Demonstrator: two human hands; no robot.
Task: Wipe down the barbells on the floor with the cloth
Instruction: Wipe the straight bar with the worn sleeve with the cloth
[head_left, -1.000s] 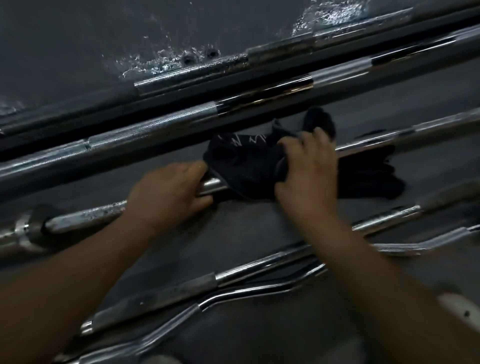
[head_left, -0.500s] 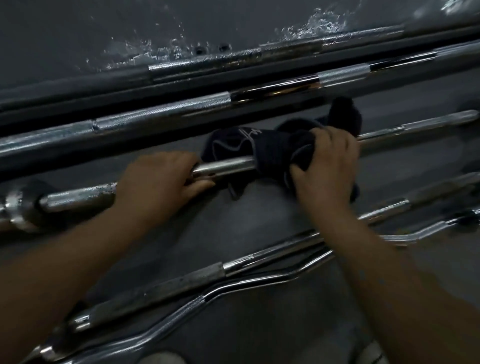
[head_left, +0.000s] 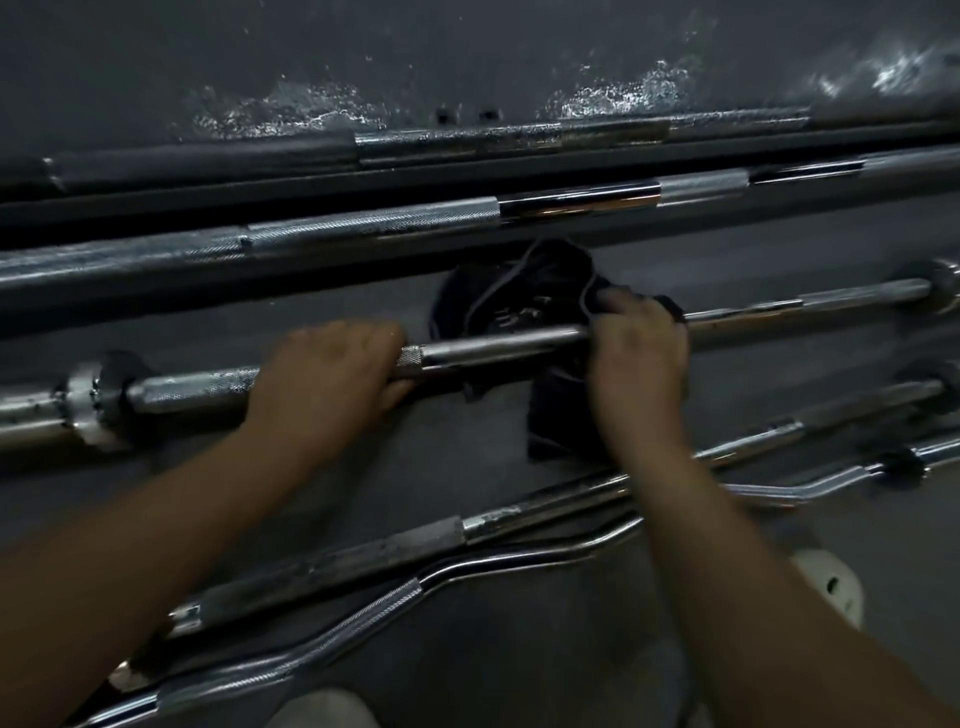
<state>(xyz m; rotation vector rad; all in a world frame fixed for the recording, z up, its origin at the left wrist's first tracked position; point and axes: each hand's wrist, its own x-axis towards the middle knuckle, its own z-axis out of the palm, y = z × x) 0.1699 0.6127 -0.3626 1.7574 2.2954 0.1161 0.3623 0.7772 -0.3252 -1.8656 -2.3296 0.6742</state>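
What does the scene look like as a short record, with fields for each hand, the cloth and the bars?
left hand: grips the straight chrome barbell at its knurling
right hand: holds the dark fabric cloth against that barbell
other bars: long knurled steel bar beyond; wavy chrome curl bar nearer
surface: dark grey floor

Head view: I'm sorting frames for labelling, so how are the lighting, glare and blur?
Head view: dim; glare streaks the chrome of the long barbell; the right hand gripping the cloth is motion-blurred, the left hand holding the middle barbell soft too; lines bow from wide-angle distortion.
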